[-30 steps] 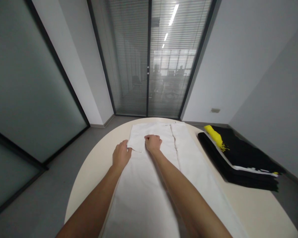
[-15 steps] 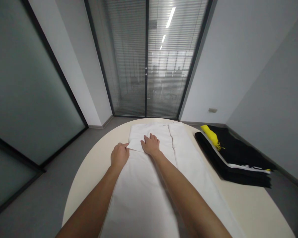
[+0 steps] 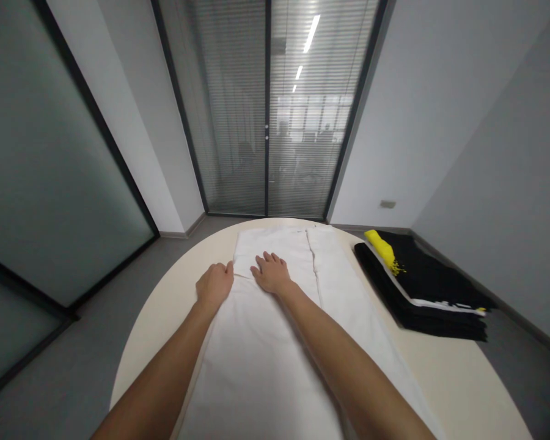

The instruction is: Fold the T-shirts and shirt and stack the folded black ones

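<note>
A white garment lies spread lengthwise over the table, with an uneven seam or edge running along it right of the middle. I cannot tell its exact kind. At its left edge, my left hand is closed, with thumb and fingers pinching the cloth. A short crease or fold line runs from there toward my right hand. That hand rests palm down on the garment's far part, its fingers stretched out and somewhat apart. Both forearms reach over the cloth, and the right one hides part of it.
The round cream table carries a pile of folded black clothes at the right, with a yellow piece or print and a white edge. Beyond the table stand a glass partition with blinds and grey walls.
My left hand has shifted slightly left, and the lifted cloth corner beside it now lies flatter. My right hand stays spread on the cloth. The whole view has moved a little.
</note>
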A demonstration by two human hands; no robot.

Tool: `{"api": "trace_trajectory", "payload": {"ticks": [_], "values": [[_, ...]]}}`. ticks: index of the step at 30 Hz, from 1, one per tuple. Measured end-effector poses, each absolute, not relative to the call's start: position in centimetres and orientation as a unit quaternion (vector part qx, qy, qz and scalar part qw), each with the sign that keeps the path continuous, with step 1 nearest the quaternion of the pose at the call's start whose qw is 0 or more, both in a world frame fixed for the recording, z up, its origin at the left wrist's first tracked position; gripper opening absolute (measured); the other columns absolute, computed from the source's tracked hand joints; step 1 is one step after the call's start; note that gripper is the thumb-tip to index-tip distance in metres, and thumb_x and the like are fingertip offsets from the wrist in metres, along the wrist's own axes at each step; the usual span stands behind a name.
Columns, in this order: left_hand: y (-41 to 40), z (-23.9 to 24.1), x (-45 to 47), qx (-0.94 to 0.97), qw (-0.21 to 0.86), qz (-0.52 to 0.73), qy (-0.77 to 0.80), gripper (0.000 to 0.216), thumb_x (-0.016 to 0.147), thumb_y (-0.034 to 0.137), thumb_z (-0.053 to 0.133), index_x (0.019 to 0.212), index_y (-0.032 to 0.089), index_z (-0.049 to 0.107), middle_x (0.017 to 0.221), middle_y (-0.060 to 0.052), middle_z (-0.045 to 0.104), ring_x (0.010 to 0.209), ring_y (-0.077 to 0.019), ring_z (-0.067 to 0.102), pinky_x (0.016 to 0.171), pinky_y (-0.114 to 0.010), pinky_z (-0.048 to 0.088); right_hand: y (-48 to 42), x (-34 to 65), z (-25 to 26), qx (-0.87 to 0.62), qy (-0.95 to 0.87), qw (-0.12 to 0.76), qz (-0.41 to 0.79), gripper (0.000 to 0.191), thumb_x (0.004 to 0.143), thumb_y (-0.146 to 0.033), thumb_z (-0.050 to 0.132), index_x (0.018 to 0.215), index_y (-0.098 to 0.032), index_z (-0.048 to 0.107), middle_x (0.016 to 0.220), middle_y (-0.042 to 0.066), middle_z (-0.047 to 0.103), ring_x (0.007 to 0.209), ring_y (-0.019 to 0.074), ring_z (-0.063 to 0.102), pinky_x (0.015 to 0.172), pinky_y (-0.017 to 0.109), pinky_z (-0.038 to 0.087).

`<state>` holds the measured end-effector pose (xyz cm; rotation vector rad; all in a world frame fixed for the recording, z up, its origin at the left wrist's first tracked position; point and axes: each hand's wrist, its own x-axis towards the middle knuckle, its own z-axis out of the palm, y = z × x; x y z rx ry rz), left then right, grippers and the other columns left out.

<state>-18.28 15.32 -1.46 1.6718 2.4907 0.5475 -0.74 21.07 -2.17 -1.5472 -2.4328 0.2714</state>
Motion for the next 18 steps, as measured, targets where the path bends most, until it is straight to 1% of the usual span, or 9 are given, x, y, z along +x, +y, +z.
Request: {"api": "trace_trajectory", "payload": {"ticks": [2,4,6,9,12,14,18], "values": [[15.5,-1.5,-18.4,0.55,0.051,0.171,0.816,0.046,0.094,0.053,0.041,0.091,0.018,0.073,0.099,-0.017,0.075,0.093,-0.0358,0.071,0.077,-0.043,0.051,20.9,-0.6,-2.4,-0.522,-0.84,0.105,0.105,0.059,0.102,-0.051,0.034,0.153,-0.022,0.041,0.163,0.013,0.031,0.149,0.0344,0.025,0.118,0.051,0.021],[15.5,-1.7,-18.5,0.552,0.053,0.167,0.815,0.039,0.091,0.05,0.049,0.09,0.018,0.071,0.1,-0.017,0.074,0.094,-0.0357,0.07,0.076,-0.042,0.051,20.7,-0.4,-2.7,-0.523,-0.839,0.1,0.113,0.062,0.102,-0.051,0.032,0.156,-0.02,0.036,0.165,0.013,0.025,0.151,0.0346,0.021,0.119,0.051,0.018],[15.4,-1.8,-18.5,0.551,0.055,0.169,0.815,0.033,0.09,0.047,0.051,0.087,0.02,0.069,0.099,-0.017,0.074,0.093,-0.0347,0.07,0.076,-0.04,0.05,20.6,-0.3,-2.9,-0.527,-0.835,0.101,0.119,0.064,0.103,-0.051,0.03,0.157,-0.018,0.033,0.166,0.013,0.023,0.152,0.0347,0.018,0.12,0.05,0.016],[15.4,-2.0,-18.5,0.542,0.056,0.181,0.819,0.028,0.091,0.045,0.048,0.088,0.022,0.064,0.091,-0.013,0.074,0.09,-0.0329,0.071,0.073,-0.039,0.049,20.3,-0.2,-2.9,-0.53,-0.832,0.114,0.117,0.064,0.103,-0.05,0.029,0.158,-0.018,0.032,0.166,0.013,0.022,0.153,0.0339,0.017,0.121,0.049,0.014],[15.7,-2.5,-18.4,0.528,0.079,0.263,0.804,0.019,0.09,0.041,0.051,0.092,0.024,0.059,0.084,-0.01,0.073,0.085,-0.0314,0.07,0.073,-0.038,0.049,19.9,-0.1,-2.8,-0.53,-0.831,0.135,0.105,0.06,0.103,-0.049,0.032,0.156,-0.022,0.037,0.165,0.011,0.026,0.152,0.0313,0.02,0.12,0.047,0.015],[16.1,-2.9,-18.5,0.52,0.101,0.334,0.78,0.014,0.089,0.037,0.054,0.094,0.024,0.056,0.084,-0.008,0.072,0.084,-0.029,0.07,0.074,-0.036,0.049,19.7,0.0,-2.7,-0.53,-0.829,0.148,0.1,0.057,0.103,-0.048,0.033,0.154,-0.024,0.041,0.164,0.011,0.029,0.152,0.0307,0.022,0.12,0.046,0.016],[16.7,-3.6,-18.8,0.523,0.126,0.401,0.742,0.018,0.09,0.036,0.057,0.104,0.024,0.052,0.099,-0.007,0.073,0.091,-0.0218,0.07,0.081,-0.031,0.05,19.7,0.1,-2.8,-0.533,-0.827,0.147,0.105,0.057,0.103,-0.05,0.032,0.153,-0.025,0.042,0.164,0.011,0.029,0.151,0.0317,0.022,0.12,0.047,0.016]]}}
